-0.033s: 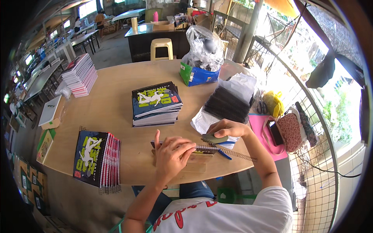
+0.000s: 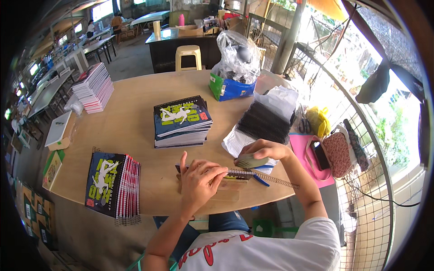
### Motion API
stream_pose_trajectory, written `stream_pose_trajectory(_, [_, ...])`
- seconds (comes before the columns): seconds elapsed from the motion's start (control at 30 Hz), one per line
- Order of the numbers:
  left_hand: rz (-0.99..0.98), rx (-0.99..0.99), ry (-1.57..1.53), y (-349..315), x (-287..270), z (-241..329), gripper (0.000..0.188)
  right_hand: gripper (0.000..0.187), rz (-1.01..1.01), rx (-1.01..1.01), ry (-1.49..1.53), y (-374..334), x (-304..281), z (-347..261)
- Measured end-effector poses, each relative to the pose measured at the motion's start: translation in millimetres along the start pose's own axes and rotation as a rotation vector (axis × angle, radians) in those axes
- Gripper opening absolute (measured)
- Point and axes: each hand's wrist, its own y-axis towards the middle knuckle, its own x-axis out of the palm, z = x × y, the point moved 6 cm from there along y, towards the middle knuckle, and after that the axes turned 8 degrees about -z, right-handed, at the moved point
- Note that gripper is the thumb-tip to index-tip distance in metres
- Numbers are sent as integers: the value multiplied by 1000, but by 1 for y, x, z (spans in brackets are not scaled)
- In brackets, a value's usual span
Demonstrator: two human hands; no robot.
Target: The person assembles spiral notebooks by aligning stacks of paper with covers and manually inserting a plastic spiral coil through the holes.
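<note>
At the table's near edge stands a notebook (image 2: 239,174) with its holed spine edge up. My left hand (image 2: 199,178) is closed over its left part, thumb and fingers pressed together along the edge. A thin metal spiral coil (image 2: 281,180) runs along that edge and sticks out to the right, beneath my right forearm. My right hand (image 2: 266,148) grips a grey-green, rounded flat pad (image 2: 249,161), held against the coil. Beside the coil lies a blue-handled tool (image 2: 261,180), partly hidden. A clear strip (image 2: 226,196) lies before the notebook.
Dark-covered notebooks are stacked mid-table (image 2: 183,119); a coil-bound stack (image 2: 106,183) is at left. A pile of black coils (image 2: 264,119) lies on white wrapping beyond my right hand. Scissors (image 2: 306,125) and a patterned pouch (image 2: 337,153) sit at right, a bagged box (image 2: 234,88) behind.
My right hand has tilted the grey-green pad slightly, so more of its ridged face shows against the coil. My left hand stays on the notebook.
</note>
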Motion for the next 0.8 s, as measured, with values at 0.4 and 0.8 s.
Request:
stream_pose_trajectory(0.4, [0, 16, -62, 6, -6, -3, 15, 63, -23, 8, -307, 20, 7, 12])
stream_pose_trajectory(0.8, [95, -174, -292, -11, -19, -47, 25, 60, 32, 70, -71, 29, 4, 21])
